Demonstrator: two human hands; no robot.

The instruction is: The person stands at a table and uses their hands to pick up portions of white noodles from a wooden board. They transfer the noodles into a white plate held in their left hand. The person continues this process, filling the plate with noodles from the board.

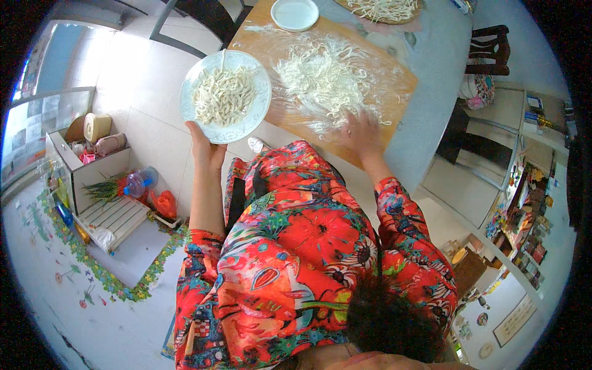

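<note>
My left hand [208,150] holds a patterned plate [254,108] by its near rim, off the board's left edge. A heap of short, thick noodles [225,95] lies on the plate, and one strand reaches over its far rim. My right hand [363,129] rests at the near edge of a pile of floured noodles [319,76] on a wooden board [400,85]. Its fingers point down into the flour and are partly hidden, so whether they grip any strands cannot be told. Loose flour is spread around the pile.
A white round dish [294,14] stands at the board's far left corner. Beyond the board, a round tray [393,14] bears more noodles on the cloth-covered table [428,60]. Dark chairs [490,51] stand around the table. On the floor at left are a large plastic bottle [141,181] and a red bag [164,203].
</note>
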